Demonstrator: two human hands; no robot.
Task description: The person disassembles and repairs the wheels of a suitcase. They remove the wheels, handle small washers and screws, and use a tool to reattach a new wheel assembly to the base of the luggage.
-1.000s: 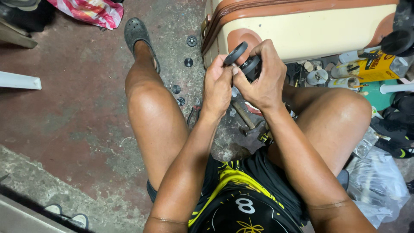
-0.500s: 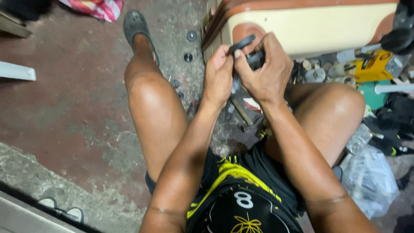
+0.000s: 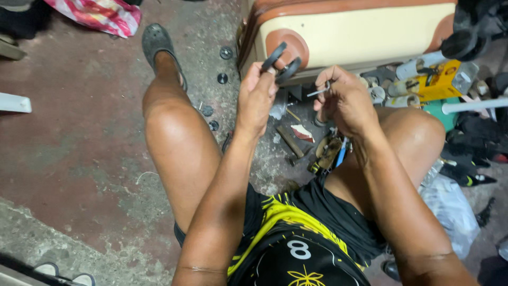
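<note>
My left hand (image 3: 257, 94) grips a black double caster wheel (image 3: 280, 62), held up in front of a cream and brown suitcase (image 3: 360, 32). My right hand (image 3: 346, 100) has drawn away to the right and pinches a thin metal pin (image 3: 319, 91) between its fingers. On the floor between my knees lie a hammer (image 3: 292, 142), a small red and white scrap (image 3: 302, 132) and a few hand tools (image 3: 330, 153).
Small black discs (image 3: 223, 78) and screws lie on the concrete by my left leg. A yellow box (image 3: 436, 79), cans and dark parts crowd the right side. A clear plastic bag (image 3: 450, 209) sits by my right thigh. Striped cloth (image 3: 98, 15) lies at top left.
My hands, joined on the wheel before, have separated. The right hand moved right holding the metal pin, while the left hand keeps the wheel raised.
</note>
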